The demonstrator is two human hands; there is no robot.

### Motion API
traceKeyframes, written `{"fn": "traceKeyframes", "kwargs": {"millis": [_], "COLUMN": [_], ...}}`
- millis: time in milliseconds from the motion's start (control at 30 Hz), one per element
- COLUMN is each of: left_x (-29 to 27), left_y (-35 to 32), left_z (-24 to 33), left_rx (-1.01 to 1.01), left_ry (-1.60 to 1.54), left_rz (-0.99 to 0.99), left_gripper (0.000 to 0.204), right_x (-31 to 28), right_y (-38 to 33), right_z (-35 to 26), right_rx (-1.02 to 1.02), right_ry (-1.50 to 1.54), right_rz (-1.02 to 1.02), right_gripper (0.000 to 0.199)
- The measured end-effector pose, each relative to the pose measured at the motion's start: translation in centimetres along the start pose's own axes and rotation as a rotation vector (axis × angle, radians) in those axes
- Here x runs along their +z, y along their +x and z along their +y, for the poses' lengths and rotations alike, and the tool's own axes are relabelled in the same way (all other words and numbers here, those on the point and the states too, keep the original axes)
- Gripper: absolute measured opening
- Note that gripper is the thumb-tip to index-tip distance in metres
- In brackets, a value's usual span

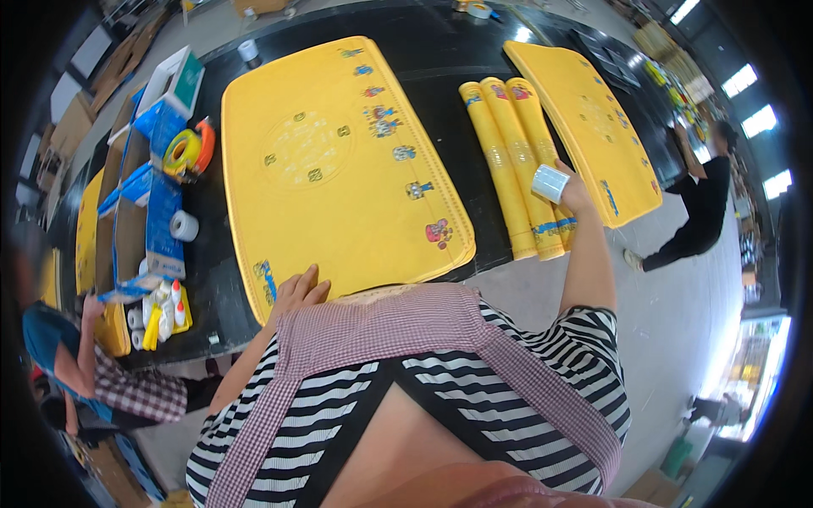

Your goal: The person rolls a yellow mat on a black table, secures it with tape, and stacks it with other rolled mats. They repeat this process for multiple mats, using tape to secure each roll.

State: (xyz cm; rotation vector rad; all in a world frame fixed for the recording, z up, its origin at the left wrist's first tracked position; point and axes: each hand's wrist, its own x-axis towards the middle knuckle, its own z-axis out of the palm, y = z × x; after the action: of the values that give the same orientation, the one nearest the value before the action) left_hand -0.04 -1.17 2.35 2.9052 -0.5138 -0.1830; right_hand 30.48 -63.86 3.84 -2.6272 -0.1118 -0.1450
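Observation:
My left hand (298, 295) rests with fingers spread on the near left edge of a large yellow printed mat (313, 212), which lies flat with several layers showing at its edge. The mat bears small cartoon figures down its right side and a faint ring of prints. My right hand (577, 193) is closed around a pale, shiny roll of tape (550, 183). It is over the right side of several rolled yellow mats (508, 161) lying side by side, each with clear tape around its middle. The fingers behind the tape roll are partly hidden.
A second yellow mat stack (593, 127) lies right of the rolls on the black table (423, 63). On the left stand blue boxes (161, 220), tape rings (188, 154), a white roll (184, 226) and bottles (169, 305). Co-workers are at the left (76, 356) and right (707, 195).

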Motion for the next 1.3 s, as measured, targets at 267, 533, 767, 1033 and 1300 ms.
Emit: {"fn": "traceKeyframes", "kwargs": {"millis": [267,533,767,1033,1300], "left_x": [-0.4,-0.1,-0.3,0.6,3.1], "left_y": [-0.9,0.2,0.5,-4.8,-7.9], "left_z": [-1.4,0.2,0.8,-2.4,-7.3], "left_rx": [-0.097,-0.433,-0.555,-0.205,-0.980], "left_ry": [-0.402,-0.277,-0.273,0.029,-0.911], "left_rz": [0.009,0.120,0.223,0.440,0.726], "left_gripper": [0.027,0.017,0.015,0.024,0.011], "right_x": [3.6,7.2,5.8,12.6,12.8], "right_y": [-3.5,-4.5,-9.9,-10.0,-7.9], "right_z": [-18.0,-16.6,-25.1,-19.5,-20.4], "right_rx": [-0.081,-0.070,-0.487,-0.521,-0.347], "right_ry": [-0.105,-0.468,0.108,-0.015,0.160], "right_rz": [-0.553,-0.535,-0.642,-0.158,-0.130], "right_gripper": [0.024,0.045,0.068,0.027,0.020]}}
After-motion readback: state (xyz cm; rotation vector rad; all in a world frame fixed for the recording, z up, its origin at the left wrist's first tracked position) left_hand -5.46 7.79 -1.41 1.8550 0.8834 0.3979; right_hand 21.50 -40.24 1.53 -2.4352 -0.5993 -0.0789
